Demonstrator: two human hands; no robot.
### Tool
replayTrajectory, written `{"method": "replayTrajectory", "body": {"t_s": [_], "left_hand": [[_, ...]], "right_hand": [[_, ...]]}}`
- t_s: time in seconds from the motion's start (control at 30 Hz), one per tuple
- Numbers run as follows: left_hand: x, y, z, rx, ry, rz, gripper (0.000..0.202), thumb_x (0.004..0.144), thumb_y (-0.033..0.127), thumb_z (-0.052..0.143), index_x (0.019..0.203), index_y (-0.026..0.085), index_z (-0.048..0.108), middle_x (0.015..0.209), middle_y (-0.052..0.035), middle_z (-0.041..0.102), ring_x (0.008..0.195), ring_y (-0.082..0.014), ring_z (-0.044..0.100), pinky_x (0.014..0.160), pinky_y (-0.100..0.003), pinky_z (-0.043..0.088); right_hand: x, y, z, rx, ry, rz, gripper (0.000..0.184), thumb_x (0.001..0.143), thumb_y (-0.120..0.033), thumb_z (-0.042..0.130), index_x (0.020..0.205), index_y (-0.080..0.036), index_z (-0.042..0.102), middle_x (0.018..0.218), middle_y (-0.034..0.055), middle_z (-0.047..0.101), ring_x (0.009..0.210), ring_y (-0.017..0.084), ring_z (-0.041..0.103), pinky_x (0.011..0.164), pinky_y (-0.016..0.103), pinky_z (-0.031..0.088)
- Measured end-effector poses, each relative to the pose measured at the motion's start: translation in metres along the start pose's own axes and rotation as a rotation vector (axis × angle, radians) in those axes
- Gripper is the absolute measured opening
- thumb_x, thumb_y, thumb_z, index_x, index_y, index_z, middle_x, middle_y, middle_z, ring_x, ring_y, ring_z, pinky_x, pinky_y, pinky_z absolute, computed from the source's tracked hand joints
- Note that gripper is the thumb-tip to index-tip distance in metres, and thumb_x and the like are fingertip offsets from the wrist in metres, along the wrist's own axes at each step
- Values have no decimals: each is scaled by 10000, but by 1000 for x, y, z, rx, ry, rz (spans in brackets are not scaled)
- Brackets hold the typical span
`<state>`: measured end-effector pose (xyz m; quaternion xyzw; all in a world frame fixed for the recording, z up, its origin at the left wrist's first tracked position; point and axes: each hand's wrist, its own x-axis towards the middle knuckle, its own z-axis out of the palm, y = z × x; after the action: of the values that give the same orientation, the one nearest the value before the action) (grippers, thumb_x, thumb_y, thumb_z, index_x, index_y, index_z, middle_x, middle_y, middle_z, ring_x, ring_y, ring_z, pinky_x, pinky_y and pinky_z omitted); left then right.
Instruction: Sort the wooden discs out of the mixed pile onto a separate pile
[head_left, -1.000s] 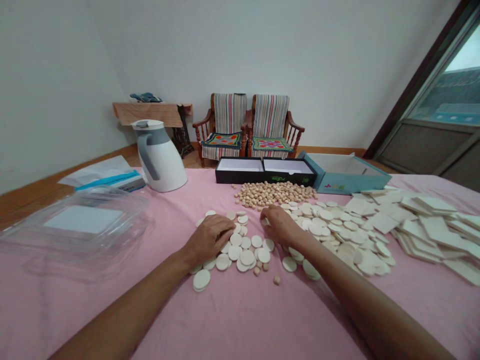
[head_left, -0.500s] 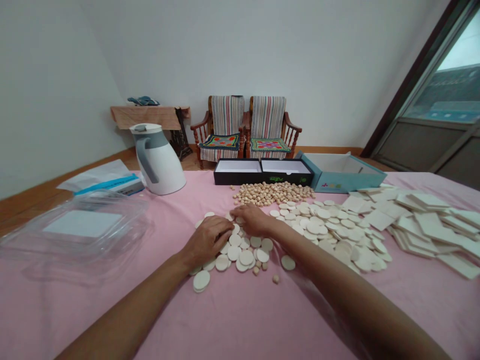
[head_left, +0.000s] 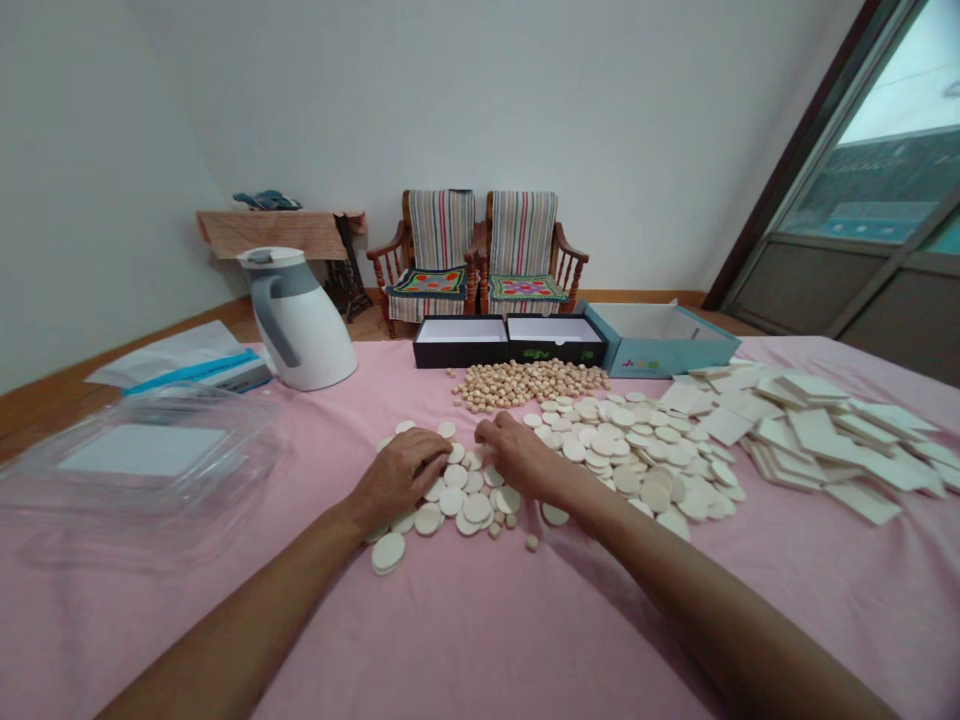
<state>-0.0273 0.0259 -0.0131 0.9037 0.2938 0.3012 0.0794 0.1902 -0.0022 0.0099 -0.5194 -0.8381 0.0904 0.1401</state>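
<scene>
My left hand (head_left: pixel 397 480) lies over the left side of a small pile of round wooden discs (head_left: pixel 452 502), fingers bent forward and thumb apart, touching the discs. At the pile's right side is my right hand (head_left: pixel 517 457), its fingers curled in towards the thumb. What is between those fingertips, if anything, is hidden. A few small wooden cubes (head_left: pixel 532 543) lie at the near right edge of this pile. One single disc (head_left: pixel 555 515) sits under my right wrist. Beyond it spreads a larger heap of discs (head_left: pixel 622 450).
Small wooden blocks (head_left: pixel 525 383) are heaped before a black two-part box (head_left: pixel 459 354) and a blue box (head_left: pixel 667 355). Flat square wooden pieces (head_left: pixel 840 440) are piled at right. A white jug (head_left: pixel 307 330) and clear plastic container (head_left: pixel 165 460) stand left on the pink cloth (head_left: pixel 465 640).
My right hand has drawn back to the right, leaving a gap between it and my left hand. My left hand stays over the pile. The view has turned slightly right.
</scene>
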Motion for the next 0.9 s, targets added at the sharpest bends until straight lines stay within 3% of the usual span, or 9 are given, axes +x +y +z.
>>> {"method": "replayTrajectory", "body": {"t_s": [0.13, 0.27, 0.37, 0.47, 0.57, 0.67, 0.77, 0.9], "left_hand": [[-1, -1, 1, -1, 9, -18, 205, 896, 223, 484, 1001, 175, 654, 971, -86, 686, 934, -193, 608, 847, -362, 490], [-2, -3, 2, -12, 8, -30, 198, 895, 225, 496, 1001, 174, 655, 977, -84, 688, 946, -189, 607, 855, -358, 487], [-2, -4, 2, -19, 11, -33, 194, 892, 223, 502, 997, 175, 657, 983, -84, 688, 948, -188, 609, 856, -358, 489], [-1, -3, 2, -19, 14, -30, 191, 892, 224, 502, 991, 178, 660, 987, -84, 690, 954, -190, 612, 863, -361, 487], [-1, -3, 2, -17, 10, -34, 190, 891, 223, 504, 983, 178, 664, 992, -84, 692, 960, -191, 611, 870, -363, 483], [-1, -4, 2, -16, 4, -38, 189, 891, 225, 508, 989, 175, 662, 990, -81, 694, 963, -189, 607, 873, -362, 478], [-1, -4, 3, -14, 6, -28, 182, 888, 229, 517, 987, 176, 661, 967, -74, 698, 950, -187, 610, 864, -354, 479], [0, -4, 3, -7, 4, -19, 176, 885, 225, 522, 978, 174, 662, 963, -71, 701, 945, -187, 611, 863, -352, 478]], "right_hand": [[-20, 14, -30, 85, 91, 123, 305, 771, -6, 445, 1014, -159, 547, 978, 84, 526, 837, 147, 502, 709, 231, 364], [-45, 45, -59, -40, 150, 304, 332, 760, 1, 421, 1018, -159, 554, 942, 92, 545, 813, 164, 518, 699, 252, 364], [-60, 65, -67, -191, 183, 440, 349, 791, -29, 406, 1080, -161, 550, 971, 123, 555, 812, 188, 539, 693, 283, 366], [-65, 70, -68, -332, 224, 520, 334, 793, -119, 498, 1119, -171, 554, 1023, 152, 560, 872, 243, 544, 709, 326, 371], [-60, 55, -62, -245, 259, 432, 242, 792, -154, 534, 1026, -160, 594, 996, 139, 579, 906, 241, 538, 746, 329, 379], [-56, 28, -50, 32, 167, 166, 163, 790, -122, 521, 923, -168, 605, 911, 75, 593, 842, 171, 539, 743, 275, 388], [-56, 0, -35, 186, 40, -78, 237, 748, -77, 534, 952, -183, 589, 935, 43, 582, 855, 143, 522, 750, 246, 387], [-55, -15, -18, 167, -50, -169, 208, 755, -83, 523, 940, -166, 571, 969, 62, 560, 870, 143, 508, 730, 238, 377]]}}
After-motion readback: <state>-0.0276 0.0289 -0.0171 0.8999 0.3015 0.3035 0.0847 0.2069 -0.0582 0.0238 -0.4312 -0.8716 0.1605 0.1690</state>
